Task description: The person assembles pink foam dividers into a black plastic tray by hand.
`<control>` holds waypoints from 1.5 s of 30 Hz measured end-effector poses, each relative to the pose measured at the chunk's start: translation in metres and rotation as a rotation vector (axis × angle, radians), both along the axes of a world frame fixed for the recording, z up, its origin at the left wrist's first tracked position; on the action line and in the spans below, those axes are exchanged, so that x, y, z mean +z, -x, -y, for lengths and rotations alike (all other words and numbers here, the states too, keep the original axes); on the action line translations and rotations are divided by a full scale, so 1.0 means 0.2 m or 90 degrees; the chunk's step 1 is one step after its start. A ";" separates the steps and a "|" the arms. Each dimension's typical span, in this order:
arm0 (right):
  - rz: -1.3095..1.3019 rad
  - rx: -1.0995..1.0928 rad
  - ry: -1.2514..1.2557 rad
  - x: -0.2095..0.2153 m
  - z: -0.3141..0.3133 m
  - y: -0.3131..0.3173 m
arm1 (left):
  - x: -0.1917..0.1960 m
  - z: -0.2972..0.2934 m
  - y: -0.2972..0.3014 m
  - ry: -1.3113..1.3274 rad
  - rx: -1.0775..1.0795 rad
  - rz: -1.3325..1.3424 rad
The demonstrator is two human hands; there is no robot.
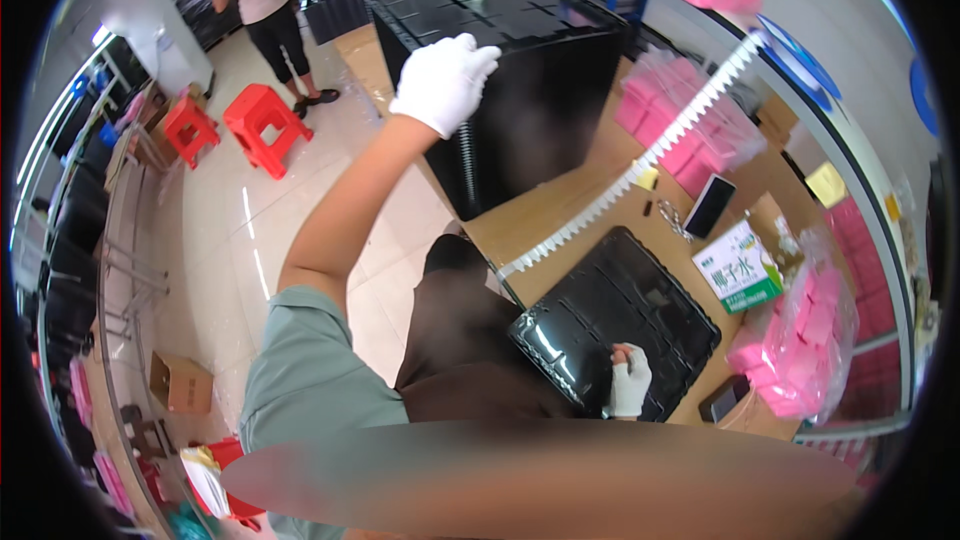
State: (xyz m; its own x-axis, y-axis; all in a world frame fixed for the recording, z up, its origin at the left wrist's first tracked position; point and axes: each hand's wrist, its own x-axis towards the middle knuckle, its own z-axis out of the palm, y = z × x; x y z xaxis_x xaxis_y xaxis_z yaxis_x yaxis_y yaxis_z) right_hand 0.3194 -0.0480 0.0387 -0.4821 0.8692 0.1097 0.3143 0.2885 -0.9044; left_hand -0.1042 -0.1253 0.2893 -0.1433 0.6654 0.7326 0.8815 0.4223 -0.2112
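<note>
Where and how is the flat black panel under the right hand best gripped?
Probably by the near edge of the black panel, coming from the person's side: the panel lies flat on the table with that edge toward the person. Curling the fingers around the edge looks better than pinching its broad, ridged face.

Panel [610, 305] on table [545, 205], phone [708, 206] and carton [737, 265] rightward

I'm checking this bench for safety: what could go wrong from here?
The black tray under the right hand seems to reach past the table edge, so it might tip toward the lap. The white toothed strip beside it could snag a glove. The phone lies loose nearby and might get knocked.
</note>
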 end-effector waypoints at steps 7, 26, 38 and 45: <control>-0.025 -0.011 0.116 0.01 0.00 0.08 | -0.47 -0.23 -0.44 0.100 -0.176 0.319; -0.153 -0.025 0.304 0.15 -0.15 0.49 | -0.96 -0.36 -0.48 0.109 -0.557 1.592; -0.257 0.095 0.297 0.06 -0.02 0.90 | -0.74 -0.37 -0.41 -0.268 -0.584 1.708; -0.258 0.046 0.362 0.11 -0.06 0.80 | -1.08 -0.31 -0.41 0.123 -0.439 1.727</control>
